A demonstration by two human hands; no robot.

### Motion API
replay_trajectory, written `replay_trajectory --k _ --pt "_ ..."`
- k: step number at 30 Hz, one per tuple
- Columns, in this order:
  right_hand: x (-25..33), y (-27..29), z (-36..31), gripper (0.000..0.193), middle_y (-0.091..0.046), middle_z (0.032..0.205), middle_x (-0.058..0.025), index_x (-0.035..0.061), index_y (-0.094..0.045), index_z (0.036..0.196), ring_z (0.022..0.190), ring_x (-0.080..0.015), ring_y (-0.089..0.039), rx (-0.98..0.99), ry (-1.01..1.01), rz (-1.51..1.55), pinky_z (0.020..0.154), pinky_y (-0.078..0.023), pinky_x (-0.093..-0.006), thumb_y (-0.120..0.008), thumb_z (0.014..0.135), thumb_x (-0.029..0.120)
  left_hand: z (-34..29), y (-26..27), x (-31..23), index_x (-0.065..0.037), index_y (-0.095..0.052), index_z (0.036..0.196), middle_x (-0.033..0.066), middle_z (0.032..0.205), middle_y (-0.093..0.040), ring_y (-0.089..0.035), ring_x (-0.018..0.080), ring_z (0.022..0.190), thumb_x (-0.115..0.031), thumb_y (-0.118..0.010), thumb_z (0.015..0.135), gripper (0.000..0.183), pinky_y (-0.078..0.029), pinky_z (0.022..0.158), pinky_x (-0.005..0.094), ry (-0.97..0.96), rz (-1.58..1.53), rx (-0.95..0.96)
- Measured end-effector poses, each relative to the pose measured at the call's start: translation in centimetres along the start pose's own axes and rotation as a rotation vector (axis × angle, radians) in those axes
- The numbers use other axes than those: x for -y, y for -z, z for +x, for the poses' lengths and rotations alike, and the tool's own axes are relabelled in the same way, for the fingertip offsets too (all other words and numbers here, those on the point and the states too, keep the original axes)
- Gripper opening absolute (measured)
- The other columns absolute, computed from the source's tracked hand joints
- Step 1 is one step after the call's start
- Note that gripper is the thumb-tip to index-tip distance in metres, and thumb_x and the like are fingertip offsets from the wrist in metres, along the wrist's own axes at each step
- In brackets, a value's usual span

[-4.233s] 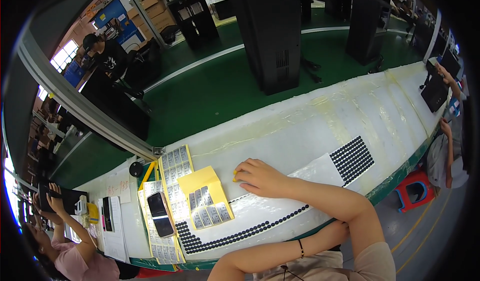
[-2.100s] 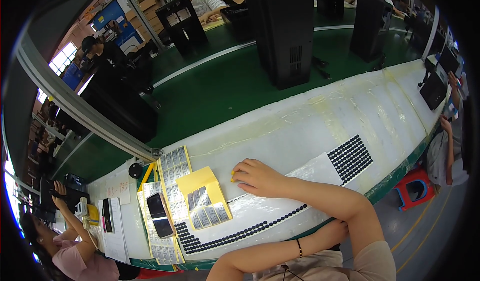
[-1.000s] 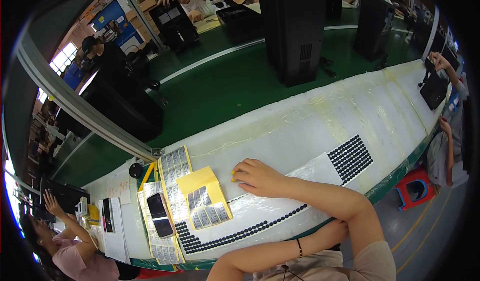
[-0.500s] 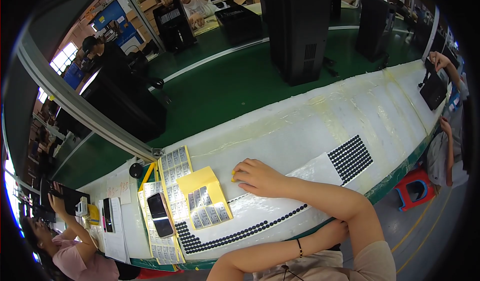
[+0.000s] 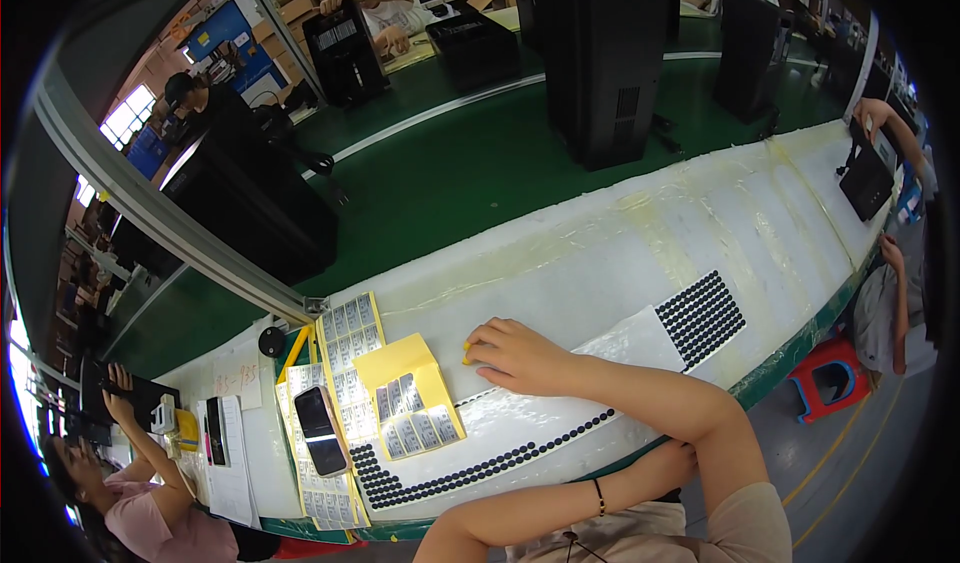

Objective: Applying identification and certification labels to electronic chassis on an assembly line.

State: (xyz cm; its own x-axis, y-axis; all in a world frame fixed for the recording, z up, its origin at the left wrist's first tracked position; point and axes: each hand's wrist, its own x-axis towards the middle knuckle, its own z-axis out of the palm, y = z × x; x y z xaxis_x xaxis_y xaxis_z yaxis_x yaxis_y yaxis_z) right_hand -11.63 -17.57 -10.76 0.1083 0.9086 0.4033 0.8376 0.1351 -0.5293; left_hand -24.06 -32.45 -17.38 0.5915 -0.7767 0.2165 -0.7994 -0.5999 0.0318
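Observation:
My right hand (image 5: 520, 357) rests on the white work surface (image 5: 560, 263), its fingers curled. Something small and yellow (image 5: 466, 354) shows at the fingertips, too small to name. Beside that hand lies a sheet of silver labels with a yellow backing (image 5: 420, 403), partly folded over. Under my right forearm stretches a sheet of round black pads (image 5: 702, 320), with many pads gone from its middle. My left hand (image 5: 668, 466) is tucked beneath my right elbow, its fingers hidden.
A phone (image 5: 320, 431) lies on more label sheets (image 5: 352, 328) at the left. Black tower-shaped units (image 5: 605, 73) stand on the green conveyor (image 5: 450, 173) beyond. A metal post (image 5: 170, 213) rises at the left. Co-workers handle black units at both sides. A red stool (image 5: 832, 378) stands right.
The near black units on the conveyor have shifted slightly right; those across it moved slightly left. The left co-worker's hand has shifted a little. My hands have not moved.

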Motion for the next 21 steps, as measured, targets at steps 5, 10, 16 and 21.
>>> replay_trajectory --k 5,10,16,21 --pt "0.1 0.0 0.0 0.021 -0.052 0.112 -0.0092 0.0065 -0.058 0.104 0.109 -0.0269 -0.047 0.001 -0.007 -0.001 0.095 -0.04 -0.04 -0.06 0.084 0.013 0.1 -0.4 0.0 -0.012 -0.068 0.093 0.0015 0.101 -0.064 -0.054 0.0198 0.102 -0.02 -0.054 0.078 0.022 -0.037 0.095 0.0359 -0.014 0.008 -0.018" --pt "0.1 0.0 0.0 0.021 -0.052 0.112 -0.0089 0.0067 -0.058 0.104 0.109 -0.0267 -0.047 -0.001 -0.005 -0.005 0.094 -0.04 -0.0401 -0.06 0.084 0.013 0.1 -1.2 -0.2 -0.012 -0.068 0.093 0.0021 0.101 -0.064 -0.053 0.0201 0.102 -0.02 -0.054 0.079 0.022 -0.037 0.095 0.0357 -0.009 0.045 -0.057" --pt "0.1 0.0 0.0 0.021 -0.052 0.112 -0.0087 0.0068 -0.058 0.103 0.108 -0.0265 -0.047 -0.005 0.003 -0.008 0.094 -0.04 -0.04 -0.06 0.084 0.013 0.2 -1.6 -0.4 -0.013 -0.069 0.094 0.0016 0.102 -0.064 -0.053 0.0202 0.102 -0.021 -0.055 0.078 0.023 -0.038 0.094 0.0359 0.009 0.026 -0.05" --pt "0.1 0.0 0.1 0.021 -0.052 0.112 -0.0086 0.0072 -0.058 0.103 0.108 -0.0264 -0.047 0.0 0.0 -0.008 0.094 -0.04 -0.04 -0.06 0.084 0.013 0.2 -1.5 -0.4 -0.013 -0.069 0.095 0.0016 0.102 -0.064 -0.054 0.0205 0.101 -0.021 -0.055 0.078 0.023 -0.038 0.094 0.0364 0.005 0.044 -0.032"
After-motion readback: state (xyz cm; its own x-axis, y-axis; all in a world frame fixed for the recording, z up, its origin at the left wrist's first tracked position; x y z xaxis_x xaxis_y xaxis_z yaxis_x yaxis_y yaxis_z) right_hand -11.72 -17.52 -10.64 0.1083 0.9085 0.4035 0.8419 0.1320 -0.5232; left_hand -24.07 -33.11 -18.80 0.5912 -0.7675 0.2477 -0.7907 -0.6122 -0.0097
